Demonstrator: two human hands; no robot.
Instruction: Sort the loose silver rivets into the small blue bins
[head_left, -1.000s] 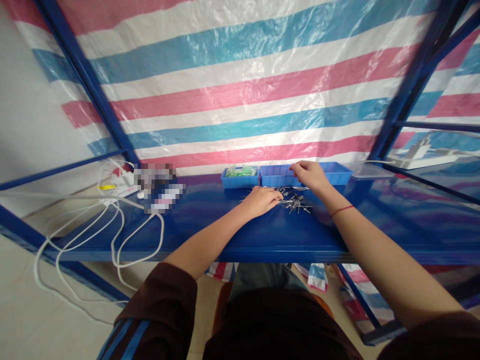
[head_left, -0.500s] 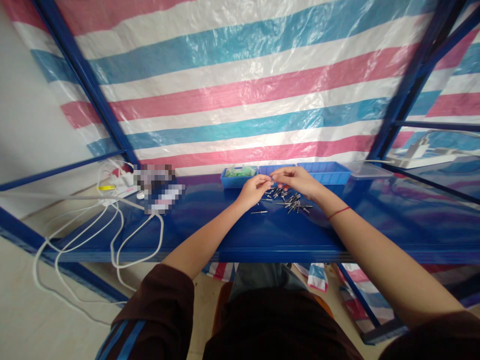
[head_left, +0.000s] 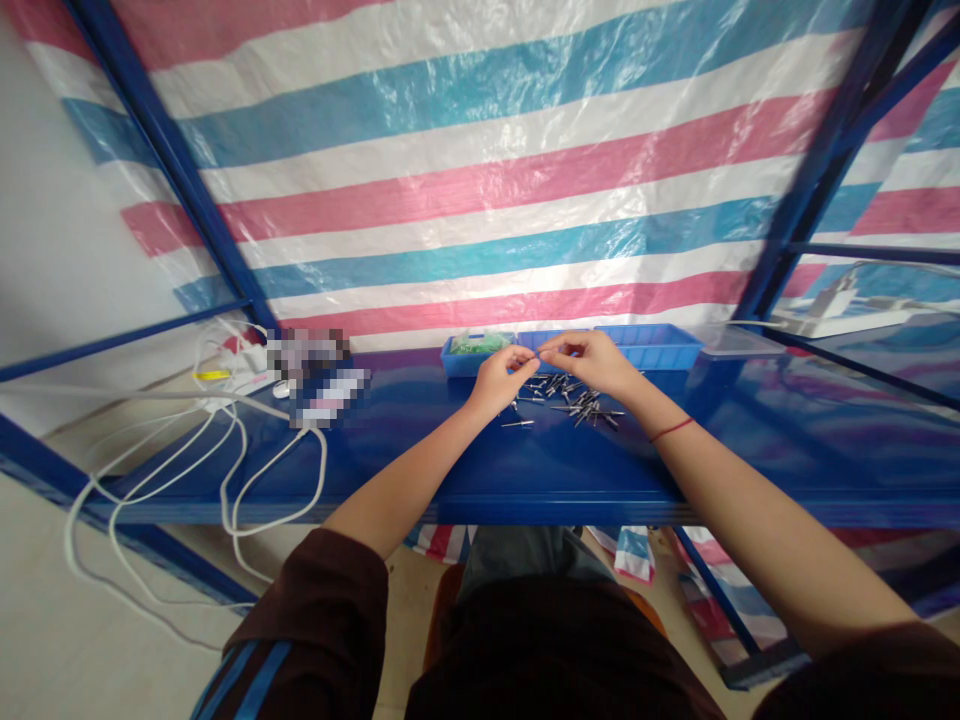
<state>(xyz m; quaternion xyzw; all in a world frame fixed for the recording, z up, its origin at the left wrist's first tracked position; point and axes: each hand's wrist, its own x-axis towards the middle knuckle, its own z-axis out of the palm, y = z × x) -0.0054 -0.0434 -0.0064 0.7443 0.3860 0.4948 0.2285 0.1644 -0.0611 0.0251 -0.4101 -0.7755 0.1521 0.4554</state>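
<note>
My left hand and right hand pinch closed, tips nearly meeting; what they grip I cannot tell. Toward seven o'clock, one loose metal pin lies nine-to-three.

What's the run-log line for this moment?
left hand, right hand: fingertips close together, grip unclear | pins: loose on table | bins: behind pins

Single head-worn view, wide, facing forward and down, blue tabletop near, striped sheet beyond
</note>
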